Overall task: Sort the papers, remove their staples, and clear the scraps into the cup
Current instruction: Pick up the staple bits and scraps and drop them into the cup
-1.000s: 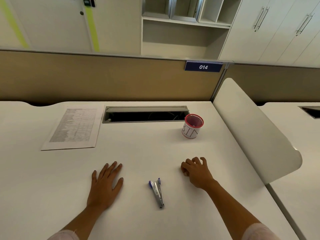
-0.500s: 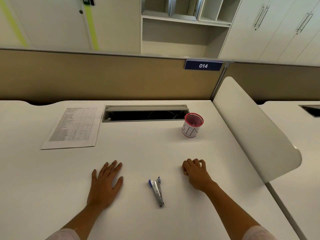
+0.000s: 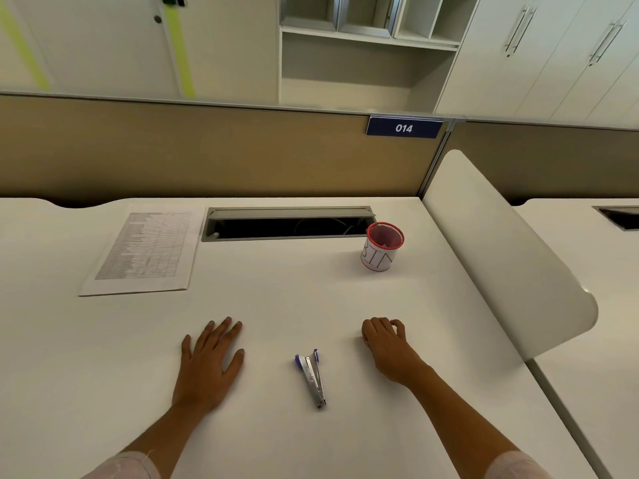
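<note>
A printed stack of papers [image 3: 145, 250] lies flat at the far left of the white desk [image 3: 276, 299]. A red mesh cup [image 3: 380, 250] with a white label reading "BIN" stands at the far right. A silver staple remover with blue tips [image 3: 313, 375] lies near the front edge, between my hands. My left hand [image 3: 207, 364] rests flat on the desk to its left, fingers straight. To the right of the remover, my right hand [image 3: 387, 344] rests on the desk with its fingers curled under, holding nothing that I can see.
An open cable slot [image 3: 287, 224] runs along the back of the desk between the papers and the cup. A white curved divider panel [image 3: 501, 254] bounds the desk on the right. A tan partition [image 3: 207, 150] with a "014" sign stands behind.
My right hand's fingers have curled in tighter. The left hand, papers, cup and staple remover have not moved.
</note>
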`<state>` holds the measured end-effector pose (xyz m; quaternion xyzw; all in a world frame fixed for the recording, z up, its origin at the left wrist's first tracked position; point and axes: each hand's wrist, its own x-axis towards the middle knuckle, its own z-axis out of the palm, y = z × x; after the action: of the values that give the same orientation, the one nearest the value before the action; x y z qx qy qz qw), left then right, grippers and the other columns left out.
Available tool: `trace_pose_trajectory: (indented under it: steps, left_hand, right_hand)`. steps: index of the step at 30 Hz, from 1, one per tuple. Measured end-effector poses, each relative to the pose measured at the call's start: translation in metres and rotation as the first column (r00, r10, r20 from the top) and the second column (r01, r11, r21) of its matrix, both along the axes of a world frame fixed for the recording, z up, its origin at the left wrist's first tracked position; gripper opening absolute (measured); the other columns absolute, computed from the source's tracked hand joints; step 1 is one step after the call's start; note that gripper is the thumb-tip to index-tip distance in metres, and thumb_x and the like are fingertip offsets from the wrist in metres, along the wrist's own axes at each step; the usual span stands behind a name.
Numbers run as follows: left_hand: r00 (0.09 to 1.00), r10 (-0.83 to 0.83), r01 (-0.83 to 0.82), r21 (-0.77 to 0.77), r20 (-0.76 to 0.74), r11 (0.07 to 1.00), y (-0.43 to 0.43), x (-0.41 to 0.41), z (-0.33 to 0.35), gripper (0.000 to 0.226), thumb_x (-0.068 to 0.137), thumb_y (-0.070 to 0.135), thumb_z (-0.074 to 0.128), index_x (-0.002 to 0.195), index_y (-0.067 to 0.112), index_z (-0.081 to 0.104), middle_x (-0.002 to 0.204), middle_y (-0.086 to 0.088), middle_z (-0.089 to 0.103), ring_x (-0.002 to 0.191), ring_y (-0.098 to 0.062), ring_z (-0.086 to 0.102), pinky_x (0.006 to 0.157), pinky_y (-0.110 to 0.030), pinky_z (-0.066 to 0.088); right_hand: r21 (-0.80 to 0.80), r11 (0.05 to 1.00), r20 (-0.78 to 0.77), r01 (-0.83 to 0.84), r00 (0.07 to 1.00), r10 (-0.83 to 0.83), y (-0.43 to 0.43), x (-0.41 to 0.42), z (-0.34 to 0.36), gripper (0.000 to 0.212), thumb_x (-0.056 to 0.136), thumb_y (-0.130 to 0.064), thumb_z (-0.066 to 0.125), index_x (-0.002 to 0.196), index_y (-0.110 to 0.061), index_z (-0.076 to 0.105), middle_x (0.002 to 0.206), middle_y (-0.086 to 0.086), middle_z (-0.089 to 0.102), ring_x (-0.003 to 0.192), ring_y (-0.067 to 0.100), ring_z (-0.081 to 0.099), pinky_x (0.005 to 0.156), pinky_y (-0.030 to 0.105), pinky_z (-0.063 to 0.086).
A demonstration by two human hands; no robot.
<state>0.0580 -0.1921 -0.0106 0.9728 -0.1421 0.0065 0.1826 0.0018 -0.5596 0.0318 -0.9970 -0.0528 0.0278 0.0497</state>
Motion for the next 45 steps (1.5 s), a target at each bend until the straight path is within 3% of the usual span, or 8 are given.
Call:
trace_pose_trajectory:
  steps: [4,15,18,22,26,32,39,45]
  left_hand:
    - [1.0,-0.001,0.001,0.003,-0.004,1.0,0.0,0.0,0.0,0.059,0.089,0.058,0.021,0.146,0.04,0.024,0.154,0.014,0.023,0.144,-0.01,0.011,0.115,-0.044,0.001]
    - [1.0,-0.004,0.004,0.008,0.001,1.0,0.0,0.0,0.0,0.059,0.089,0.057,0.022,0.146,0.04,0.024,0.154,0.013,0.025,0.144,-0.011,0.012,0.115,-0.044,0.002]
    - [1.0,-0.003,0.003,0.007,0.0,1.0,0.0,0.0,0.001,0.059,0.089,0.058,0.021,0.146,0.04,0.024,0.154,0.013,0.024,0.144,-0.01,0.011,0.115,-0.044,0.002]
    - [1.0,-0.005,0.005,0.002,0.007,1.0,0.0,0.0,0.001,0.059,0.089,0.057,0.023,0.145,0.04,0.026,0.153,0.014,0.025,0.144,-0.01,0.012,0.115,-0.043,0.001]
    - [1.0,-0.005,0.005,0.002,0.007,1.0,0.0,0.0,0.001,0.059,0.089,0.057,0.022,0.145,0.04,0.026,0.153,0.014,0.025,0.144,-0.01,0.012,0.115,-0.043,0.002]
    - [1.0,-0.005,0.005,0.01,-0.004,1.0,0.0,0.0,0.002,0.059,0.089,0.058,0.022,0.145,0.04,0.025,0.154,0.014,0.024,0.144,-0.01,0.011,0.114,-0.043,0.001]
    - [1.0,-0.003,0.003,0.001,0.001,1.0,0.0,-0.001,0.004,0.059,0.089,0.057,0.022,0.145,0.04,0.026,0.153,0.014,0.024,0.144,-0.009,0.011,0.115,-0.043,0.001]
    - [1.0,-0.007,0.007,-0.022,-0.016,1.0,-0.001,-0.001,0.002,0.059,0.089,0.058,0.021,0.145,0.041,0.027,0.153,0.015,0.024,0.144,-0.008,0.009,0.115,-0.041,-0.003]
  right_hand:
    - [-0.031,0.999,0.048,-0.017,0.999,0.018,-0.002,0.001,-0.008,0.044,0.071,0.013,0.041,0.097,-0.02,0.031,0.094,-0.001,0.048,0.092,0.021,0.046,0.099,0.041,0.031]
    - [0.039,0.997,-0.021,0.072,0.997,-0.071,-0.002,0.003,0.001,0.027,0.087,0.001,0.031,0.098,-0.022,0.04,0.097,-0.007,0.05,0.1,0.018,0.042,0.104,0.039,0.022]
    - [0.029,0.993,0.058,0.118,0.991,-0.119,-0.008,0.004,0.0,0.008,0.093,-0.016,0.049,0.098,-0.022,0.052,0.097,-0.007,0.059,0.106,0.02,0.047,0.101,0.04,0.021]
    - [-0.038,0.994,0.138,0.103,0.986,-0.096,-0.01,0.005,-0.004,0.017,0.079,-0.013,0.068,0.082,-0.026,0.058,0.081,-0.012,0.061,0.096,0.023,0.056,0.095,0.042,0.022]
    - [-0.103,0.991,0.097,0.084,0.992,-0.074,-0.006,0.006,0.001,0.021,0.074,-0.008,0.065,0.08,-0.026,0.055,0.078,-0.013,0.059,0.093,0.024,0.057,0.093,0.05,0.037]
    - [-0.158,0.987,0.009,0.025,1.0,-0.024,-0.005,0.007,-0.002,0.018,0.084,-0.006,0.042,0.096,-0.017,0.05,0.095,-0.002,0.055,0.097,0.028,0.051,0.1,0.05,0.031]
    - [-0.062,0.997,0.028,0.034,0.999,-0.033,-0.004,0.0,-0.001,0.041,0.086,-0.017,0.011,0.099,-0.016,0.049,0.098,-0.002,0.053,0.096,0.023,0.049,0.1,0.045,0.032]
    - [0.178,0.965,0.071,0.192,0.976,-0.208,-0.007,-0.009,-0.007,0.013,0.095,-0.018,0.043,0.094,-0.026,0.054,0.093,-0.014,0.056,0.095,0.013,0.047,0.089,0.031,0.024]
